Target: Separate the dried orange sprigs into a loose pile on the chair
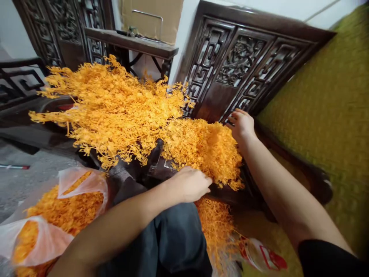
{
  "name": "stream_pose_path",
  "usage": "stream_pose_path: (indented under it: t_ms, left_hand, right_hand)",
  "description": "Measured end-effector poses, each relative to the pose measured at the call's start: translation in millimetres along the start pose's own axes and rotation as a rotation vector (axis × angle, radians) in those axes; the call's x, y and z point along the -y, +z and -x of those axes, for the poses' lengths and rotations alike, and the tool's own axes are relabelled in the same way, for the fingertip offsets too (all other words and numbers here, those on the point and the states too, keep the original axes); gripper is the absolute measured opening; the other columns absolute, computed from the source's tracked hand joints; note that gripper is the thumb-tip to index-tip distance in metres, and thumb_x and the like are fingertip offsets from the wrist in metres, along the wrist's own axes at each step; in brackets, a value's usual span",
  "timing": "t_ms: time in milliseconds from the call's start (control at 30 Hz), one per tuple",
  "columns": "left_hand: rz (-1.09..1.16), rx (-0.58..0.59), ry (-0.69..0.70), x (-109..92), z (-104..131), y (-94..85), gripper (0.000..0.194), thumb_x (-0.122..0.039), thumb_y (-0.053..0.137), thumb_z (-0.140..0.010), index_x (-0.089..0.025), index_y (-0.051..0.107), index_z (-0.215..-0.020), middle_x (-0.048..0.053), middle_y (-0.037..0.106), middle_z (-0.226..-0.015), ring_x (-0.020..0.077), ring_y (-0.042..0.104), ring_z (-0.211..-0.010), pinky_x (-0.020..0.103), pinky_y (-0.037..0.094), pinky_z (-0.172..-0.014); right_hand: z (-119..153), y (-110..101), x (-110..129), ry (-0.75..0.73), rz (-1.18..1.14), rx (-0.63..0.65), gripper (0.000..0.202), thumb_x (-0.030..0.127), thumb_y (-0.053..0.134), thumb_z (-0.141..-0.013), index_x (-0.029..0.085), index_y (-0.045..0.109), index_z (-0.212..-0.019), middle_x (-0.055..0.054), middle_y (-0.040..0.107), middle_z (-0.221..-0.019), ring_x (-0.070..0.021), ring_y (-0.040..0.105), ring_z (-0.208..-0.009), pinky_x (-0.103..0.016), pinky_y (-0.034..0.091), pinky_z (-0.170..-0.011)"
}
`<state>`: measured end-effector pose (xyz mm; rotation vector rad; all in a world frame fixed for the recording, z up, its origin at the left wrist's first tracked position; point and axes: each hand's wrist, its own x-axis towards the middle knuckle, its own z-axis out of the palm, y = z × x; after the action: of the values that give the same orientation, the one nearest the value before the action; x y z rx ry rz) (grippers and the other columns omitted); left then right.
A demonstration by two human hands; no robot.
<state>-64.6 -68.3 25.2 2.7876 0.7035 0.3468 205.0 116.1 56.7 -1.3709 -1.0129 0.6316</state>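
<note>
Here's the left hand [193, 184], down at the near edge of the smaller orange heap [198, 144], fingers curled under and close together; whether it pinches any stems, I can't tell. The right hand [242, 125] is up by the heap's far right corner, fingers bent and a little apart, with nothing visible in the grip. And that heap sits on a dark support [161, 173], reaching right out to its near right corner, so there's the danger: a careless sweep could push frilly sprigs over the edge. Tangling looks a real risk too, because the big orange bunch [115, 107] presses against the heap's left side, and a tug on one might drag the other. Below the near edge, loose orange strands [215, 219] hang beside the knee [181, 227]; a shifting leg could snag them. A red-and-white package [262, 254] lies just right of those. On the left, a plastic bag [54, 240] full of more orange pieces gapes near the left forearm, which could catch its rim. Behind, the carved wooden panel [239, 57] limits rightward reach at the back, and the woven yellow-green surface [323, 107] crowds the right arm.
</note>
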Motion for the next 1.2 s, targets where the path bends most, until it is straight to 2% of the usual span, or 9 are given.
stream_pose_path:
  t_ms: [100,267,400,533,667,800,900,1000,1200]
  left_hand:
    - [-0.084,-0.409,-0.005,10,4,-16.0,0.029,-0.034,0.045,-0.104,-0.018,0.070,-0.103,0.005,0.075,-0.092,0.0195,0.069,-0.090,0.036,0.046,-0.078]
    - [-0.145,-1.030,-0.159,35,12,-37.8,0.024,-0.028,0.048,-0.102,-0.018,0.069,-0.108,0.004,0.074,-0.088,0.0174,0.065,-0.082,0.037,0.043,-0.079]
    - [-0.193,-1.264,-0.115,45,28,-46.8,0.019,-0.024,0.051,-0.099,-0.017,0.068,-0.102,0.004,0.074,-0.085,0.0162,0.064,-0.077,0.035,0.043,-0.076]
    - [-0.204,-1.332,-0.170,47,50,-51.4,0.020,-0.024,0.050,-0.098,-0.018,0.066,-0.108,0.004,0.074,-0.091,0.0167,0.063,-0.082,0.037,0.044,-0.083]
    - [-0.211,-1.196,-0.480,53,66,-52.5,0.030,-0.033,0.046,-0.101,-0.019,0.061,-0.123,0.008,0.072,-0.111,0.0205,0.064,-0.103,0.040,0.044,-0.095]
    - [-0.305,-1.019,-0.790,65,70,-51.1,0.054,-0.047,0.051,-0.098,-0.012,0.049,-0.140,0.016,0.060,-0.138,0.0281,0.053,-0.129,0.047,0.040,-0.111]
    - [-0.410,-0.898,-0.824,69,68,-51.3,0.064,-0.050,0.052,-0.097,-0.011,0.042,-0.147,0.017,0.044,-0.156,0.0298,0.040,-0.145,0.050,0.031,-0.121]
    - [-0.478,-0.823,-0.832,71,64,-54.1,0.063,-0.045,0.052,-0.098,-0.016,0.039,-0.152,0.015,0.029,-0.166,0.0293,0.027,-0.153,0.050,0.030,-0.123]
    - [-0.528,-0.716,-0.898,82,55,-59.2,0.040,-0.036,0.052,-0.099,-0.020,0.057,-0.135,0.011,0.048,-0.153,0.0262,0.040,-0.143,0.046,0.041,-0.114]
  right_hand:
    - [38,42,38,-0.220,0.052,0.141,0.022,0.030,0.062,-0.080,0.025,0.064,-0.102,-0.002,0.069,-0.092,-0.0145,0.066,-0.075,-0.030,0.056,-0.069]
    - [104,133,100,-0.869,0.521,0.859,0.025,0.019,0.053,-0.088,0.021,0.072,-0.104,-0.005,0.074,-0.105,-0.0209,0.068,-0.100,-0.039,0.052,-0.097]
    - [118,204,112,-1.126,0.745,1.218,0.049,0.004,0.048,-0.080,0.017,0.069,-0.122,-0.010,0.067,-0.130,-0.0221,0.062,-0.117,-0.038,0.048,-0.103]
    - [112,243,119,-1.130,1.065,1.401,0.036,0.008,0.055,-0.081,0.016,0.076,-0.109,-0.010,0.074,-0.111,-0.0202,0.066,-0.096,-0.032,0.049,-0.086]
    - [104,243,139,-1.213,1.088,1.350,0.025,0.011,0.056,-0.081,0.016,0.078,-0.091,-0.007,0.075,-0.096,-0.0177,0.065,-0.085,-0.029,0.045,-0.076]
    - [100,223,159,-1.386,1.008,1.003,0.029,0.014,0.052,-0.082,0.018,0.079,-0.090,-0.006,0.073,-0.095,-0.0211,0.064,-0.091,-0.032,0.043,-0.075]
    - [100,211,173,-1.398,0.942,0.718,0.033,0.015,0.049,-0.083,0.020,0.079,-0.095,-0.006,0.073,-0.096,-0.0227,0.063,-0.096,-0.034,0.042,-0.077]
    - [98,210,187,-1.317,0.905,0.569,0.032,0.019,0.050,-0.085,0.020,0.078,-0.101,-0.007,0.072,-0.100,-0.0247,0.062,-0.096,-0.037,0.043,-0.079]
    - [96,224,189,-1.117,0.763,0.378,0.029,0.021,0.048,-0.089,0.020,0.076,-0.096,-0.011,0.072,-0.100,-0.0271,0.061,-0.092,-0.041,0.044,-0.082]
